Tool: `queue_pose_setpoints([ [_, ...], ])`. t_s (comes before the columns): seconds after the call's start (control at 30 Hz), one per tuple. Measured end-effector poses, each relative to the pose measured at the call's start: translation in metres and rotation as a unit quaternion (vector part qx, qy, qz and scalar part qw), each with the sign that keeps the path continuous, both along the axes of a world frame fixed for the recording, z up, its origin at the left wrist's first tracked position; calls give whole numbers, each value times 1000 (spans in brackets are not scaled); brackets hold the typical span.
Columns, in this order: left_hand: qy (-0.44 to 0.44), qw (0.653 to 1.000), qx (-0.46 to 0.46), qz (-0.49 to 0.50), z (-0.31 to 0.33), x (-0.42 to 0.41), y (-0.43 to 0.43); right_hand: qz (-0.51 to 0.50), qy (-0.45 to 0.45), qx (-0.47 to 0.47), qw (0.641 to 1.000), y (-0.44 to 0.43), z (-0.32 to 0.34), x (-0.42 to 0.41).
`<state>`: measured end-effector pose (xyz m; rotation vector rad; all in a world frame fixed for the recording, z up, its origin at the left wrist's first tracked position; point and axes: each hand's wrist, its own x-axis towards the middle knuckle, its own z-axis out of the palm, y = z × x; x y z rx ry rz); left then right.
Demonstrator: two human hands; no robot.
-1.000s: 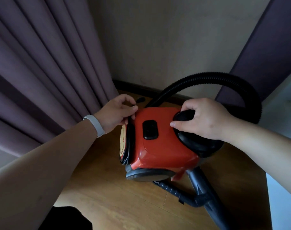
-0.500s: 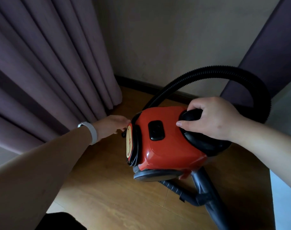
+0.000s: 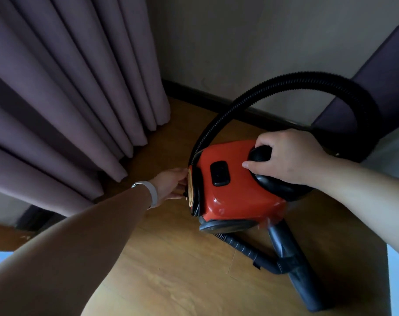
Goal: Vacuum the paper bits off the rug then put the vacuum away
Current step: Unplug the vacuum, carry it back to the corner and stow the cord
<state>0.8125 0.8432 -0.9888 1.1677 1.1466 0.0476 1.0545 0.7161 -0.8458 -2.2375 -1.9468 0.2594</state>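
- Left forearm: fills the near left corner and reaches forward; white wristband (image 3: 152,192) at the wrist.
- Wood floor (image 3: 171,258): carries everything; no rug and no paper bits in view.
- Wand (image 3: 294,270): dark tube lying on the floor just in front of the vacuum, its far end hidden under the body and its near end close to the frame's lower edge.
- Vacuum (image 3: 235,197): red canister, near the corner of the room. Whether it rests on the floor or is lifted cannot be told.
- Left hand (image 3: 171,183): at the vacuum's left end, against the yellow disc (image 3: 190,188) ringed by dark cord. The fingertips are hidden there, so its grip cannot be told.
- Right hand (image 3: 287,156): grip curled round the black handle (image 3: 260,153) on top, thumb on the red shell.
- Hose (image 3: 308,80): black ribbed arc over the body; its right end is lost in shadow.
- Curtain (image 3: 68,99), wall (image 3: 239,42): behind, forming the corner.
- Step, as judged: putting away, with the vacuuming seemingly done.
- Next move, as judged: settle the canister into the corner, keeping cord and hose clear of the curtain.
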Motion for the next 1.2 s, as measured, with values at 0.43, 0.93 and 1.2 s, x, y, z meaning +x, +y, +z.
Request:
queue_pose_setpoints([
  [0.43,-43,992,-82,88,-54,90,7,33,-37,54,997,42,-52,84],
  [0.93,-35,982,-64,173,-88,122,36,92,-115,101,984,75,-102,94],
  [1.2,118,969,218,3,-70,103,59,88,-143,89,982,76,-100,88],
])
